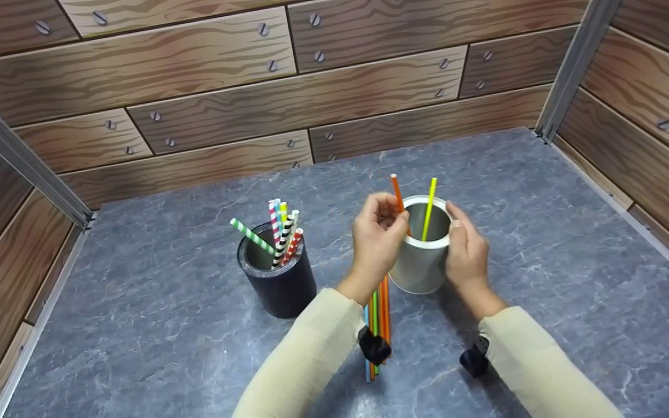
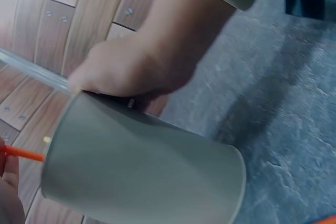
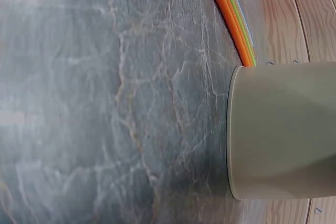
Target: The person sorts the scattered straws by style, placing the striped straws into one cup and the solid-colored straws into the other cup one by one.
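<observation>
My left hand point(image 1: 376, 235) pinches an orange straw point(image 1: 397, 191) between thumb and fingers at the left rim of a grey can point(image 1: 418, 270). The straw's lower end dips inside the opening. A yellow straw point(image 1: 430, 209) leans upright in the same can. On the can's right side, my right hand point(image 1: 467, 252) grips the wall near the rim, thumb toward me. In the left wrist view, the right hand point(image 2: 128, 69) lies against the can point(image 2: 147, 166), and the orange straw point(image 2: 26, 153) reaches its mouth. No fingers show in the right wrist view, only the can point(image 3: 283, 129).
A black cup point(image 1: 282, 290) with several striped paper straws point(image 1: 282, 232) stands to the left. Loose orange, green and blue straws point(image 1: 376, 302) lie on the grey marbled table point(image 1: 154, 302), partly under my left forearm. Wood-patterned walls point(image 1: 224, 104) enclose the table.
</observation>
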